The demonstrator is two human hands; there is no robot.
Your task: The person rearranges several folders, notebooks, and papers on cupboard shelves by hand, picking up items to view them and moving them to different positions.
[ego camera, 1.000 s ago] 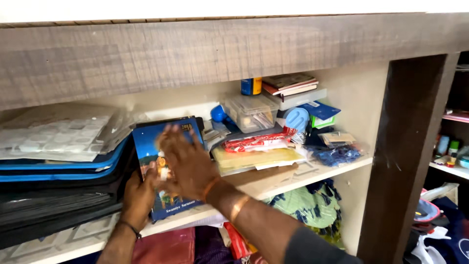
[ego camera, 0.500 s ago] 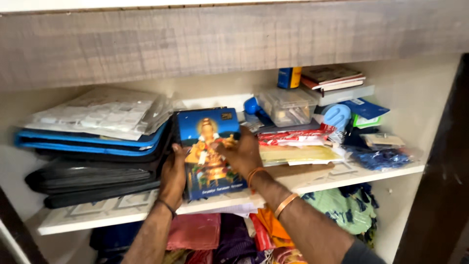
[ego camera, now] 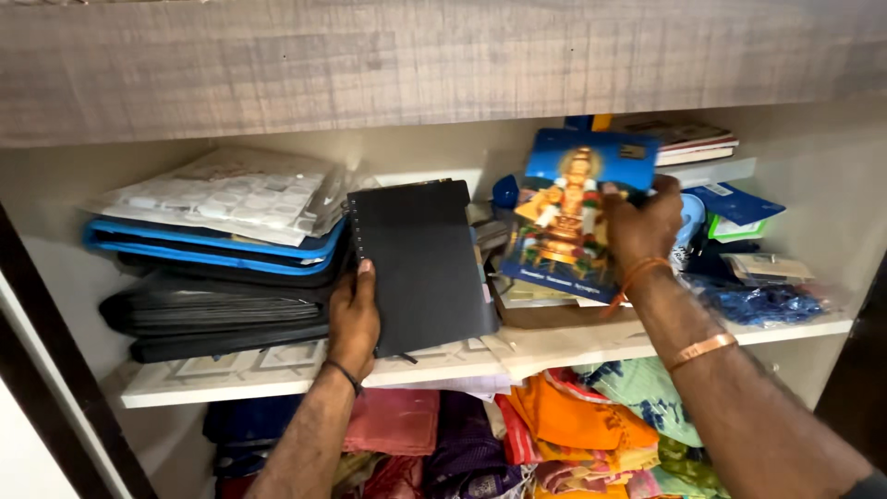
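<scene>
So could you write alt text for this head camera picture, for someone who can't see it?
A person's left hand holds a black spiral notebook upright on a cluttered shelf, while the right hand lifts a blue picture book away to the right. Stacked dark and blue folders lie at the left; folded cloth sits below.

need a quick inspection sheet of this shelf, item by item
surface: white patterned shelf board, crowded.
job's things: black spiral-bound notebook upright on the shelf; blue picture-cover book lifted clear, tilted.
clutter: stacked black and blue zip folders at left, blue beaded bag at right.
grippers: left hand steadies the notebook's spine edge; right hand grips the book.
cables: nothing seen.
surroundings: folded coloured fabrics below, wood-grain panel above.
</scene>
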